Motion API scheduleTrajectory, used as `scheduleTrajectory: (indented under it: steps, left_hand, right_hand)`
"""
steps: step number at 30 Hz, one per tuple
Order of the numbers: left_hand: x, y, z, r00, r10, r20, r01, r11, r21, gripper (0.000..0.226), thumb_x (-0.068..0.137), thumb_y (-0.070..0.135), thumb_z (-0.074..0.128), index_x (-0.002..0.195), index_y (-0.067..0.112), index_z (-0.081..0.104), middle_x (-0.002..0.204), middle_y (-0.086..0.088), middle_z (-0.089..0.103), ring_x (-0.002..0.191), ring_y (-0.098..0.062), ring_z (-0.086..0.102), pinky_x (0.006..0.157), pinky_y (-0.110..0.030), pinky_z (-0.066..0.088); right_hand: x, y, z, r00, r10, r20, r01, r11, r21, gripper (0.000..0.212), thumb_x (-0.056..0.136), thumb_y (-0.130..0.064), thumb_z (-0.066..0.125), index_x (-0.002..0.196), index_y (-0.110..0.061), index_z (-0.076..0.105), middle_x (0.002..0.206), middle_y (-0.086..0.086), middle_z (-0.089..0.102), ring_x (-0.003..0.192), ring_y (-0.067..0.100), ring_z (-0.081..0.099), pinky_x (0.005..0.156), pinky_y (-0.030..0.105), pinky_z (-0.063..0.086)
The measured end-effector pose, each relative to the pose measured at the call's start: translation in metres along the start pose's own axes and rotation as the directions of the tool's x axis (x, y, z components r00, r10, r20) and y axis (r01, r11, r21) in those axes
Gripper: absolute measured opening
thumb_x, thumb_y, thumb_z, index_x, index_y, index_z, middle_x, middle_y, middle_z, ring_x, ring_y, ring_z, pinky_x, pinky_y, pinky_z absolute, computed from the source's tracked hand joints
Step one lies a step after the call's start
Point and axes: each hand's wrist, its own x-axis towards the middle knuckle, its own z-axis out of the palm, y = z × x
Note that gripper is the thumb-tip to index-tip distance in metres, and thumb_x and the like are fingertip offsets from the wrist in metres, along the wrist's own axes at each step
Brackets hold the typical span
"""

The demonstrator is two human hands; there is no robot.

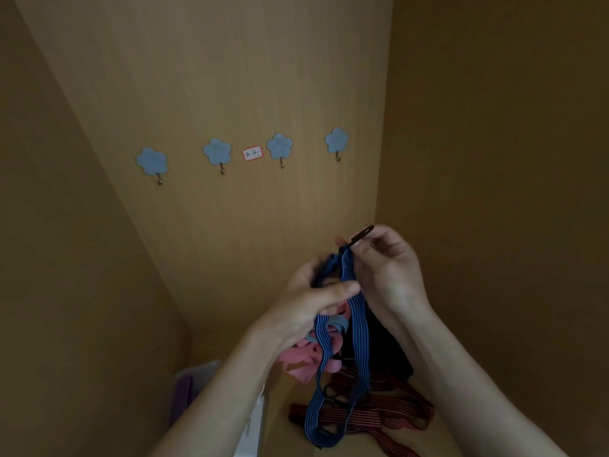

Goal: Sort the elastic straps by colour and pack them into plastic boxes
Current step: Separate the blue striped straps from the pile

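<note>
Lower left of the frame: a clear plastic box (197, 374) is sitting on the shelf floor with something purple (184, 397) inside it. Just right of it a white card (253, 427) is lying partly under my left forearm. Across the back panel, mid-frame, four blue flower hooks (151, 161) are hanging in a row, with a small red-edged label (252, 153) between the second and third.

Centre: my left hand (306, 311) is gripping a bunched part of the blue striped strap (356, 321), fingers curled round it. Pink straps (303, 357) are showing just under that hand; I cannot tell if I am holding them. The blue strap is hanging down in a long loop to the bottom of the frame.

Right of centre: my right hand (389, 268) is pinching the strap's black end clip (362, 233) between thumb and fingertips, above the left hand. Lower right, red striped straps (389, 410) are lying in a loose pile, and a dark object (385, 344) is sitting behind them.
</note>
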Motion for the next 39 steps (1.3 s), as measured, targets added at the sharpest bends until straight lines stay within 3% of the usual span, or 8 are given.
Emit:
scheduleTrajectory:
  steps: [2,6,11,14,17,22,30,39]
  left_hand:
    - [0.001,-0.004,0.002,0.995,0.012,-0.103,0.01,0.979,0.203,0.019,0.09,0.018,0.073,0.106,0.012,0.066,0.068,0.005,0.051,0.057,-0.008,0.044,0.055,-0.022,0.037]
    - [0.008,-0.001,-0.004,0.952,0.069,-0.298,-0.004,0.977,0.213,0.009,0.098,0.018,0.064,0.094,0.01,0.066,0.06,0.009,0.05,0.052,-0.008,0.044,0.051,-0.021,0.036]
    - [0.014,0.004,-0.012,0.891,0.141,-0.431,-0.032,0.967,0.251,0.012,0.096,0.02,0.065,0.097,0.01,0.071,0.079,-0.003,0.069,0.066,-0.016,0.06,0.064,-0.034,0.045]
    - [0.012,0.006,-0.008,0.91,0.115,-0.398,-0.044,0.982,0.184,0.01,0.097,0.015,0.063,0.094,0.009,0.071,0.077,-0.004,0.068,0.052,-0.006,0.054,0.052,-0.022,0.04]
    - [0.008,0.005,-0.009,0.946,0.081,-0.315,-0.028,0.985,0.17,0.012,0.097,0.015,0.065,0.097,0.004,0.068,0.068,-0.006,0.053,0.044,-0.008,0.037,0.04,-0.019,0.029]
    - [0.0,0.0,-0.007,0.976,0.084,-0.203,-0.015,0.947,0.321,0.005,0.097,0.013,0.065,0.095,0.009,0.065,0.053,0.014,0.045,0.044,-0.003,0.037,0.044,-0.015,0.03]
    - [-0.005,0.0,-0.009,0.984,-0.014,-0.179,0.034,0.994,0.105,0.007,0.095,0.007,0.065,0.089,0.011,0.064,0.054,0.005,0.035,0.043,-0.005,0.028,0.039,-0.017,0.022]
    - [-0.003,-0.004,-0.012,0.954,0.059,-0.293,-0.017,0.99,0.143,0.008,0.095,0.013,0.067,0.1,0.008,0.071,0.055,0.008,0.044,0.048,-0.008,0.029,0.042,-0.02,0.023]
  right_hand:
    - [-0.001,-0.001,-0.001,0.998,-0.057,0.005,0.058,0.996,-0.07,0.021,0.081,0.0,0.068,0.075,-0.02,0.073,0.079,0.001,0.068,0.089,0.026,0.062,0.084,0.037,0.052]
    - [-0.004,-0.001,-0.016,0.99,-0.132,0.05,0.141,0.915,-0.378,0.025,0.086,0.008,0.054,0.091,-0.009,0.071,0.084,0.0,0.071,0.08,0.013,0.065,0.076,0.024,0.051]
    - [-0.01,-0.002,-0.033,0.945,0.218,0.244,-0.195,0.974,-0.115,0.04,0.087,-0.028,0.046,0.107,-0.001,0.068,0.099,0.016,0.067,0.08,0.027,0.062,0.072,0.032,0.051]
    - [-0.013,0.003,-0.031,0.966,0.175,0.189,-0.128,0.963,-0.236,0.014,0.098,-0.003,0.054,0.108,-0.004,0.063,0.091,0.014,0.069,0.068,0.023,0.062,0.063,0.031,0.052]
    - [-0.012,0.0,-0.031,0.985,0.121,0.12,-0.074,0.939,-0.336,0.038,0.092,0.016,0.054,0.123,-0.007,0.056,0.087,0.014,0.072,0.067,0.023,0.067,0.063,0.031,0.057]
    - [-0.005,-0.007,-0.028,0.999,0.003,0.053,0.021,0.894,-0.448,0.026,0.09,0.015,0.059,0.105,-0.005,0.067,0.085,0.008,0.076,0.077,0.019,0.074,0.072,0.027,0.06]
    - [-0.015,0.008,-0.025,0.965,-0.248,0.086,0.229,0.636,-0.737,0.039,0.092,0.008,0.06,0.096,-0.029,0.067,0.094,-0.012,0.073,0.09,0.003,0.07,0.079,0.021,0.057]
    - [-0.014,0.023,-0.028,0.996,-0.089,0.011,0.073,0.741,-0.667,0.021,0.087,0.003,0.07,0.092,-0.018,0.068,0.087,0.002,0.072,0.084,0.02,0.069,0.075,0.03,0.059]
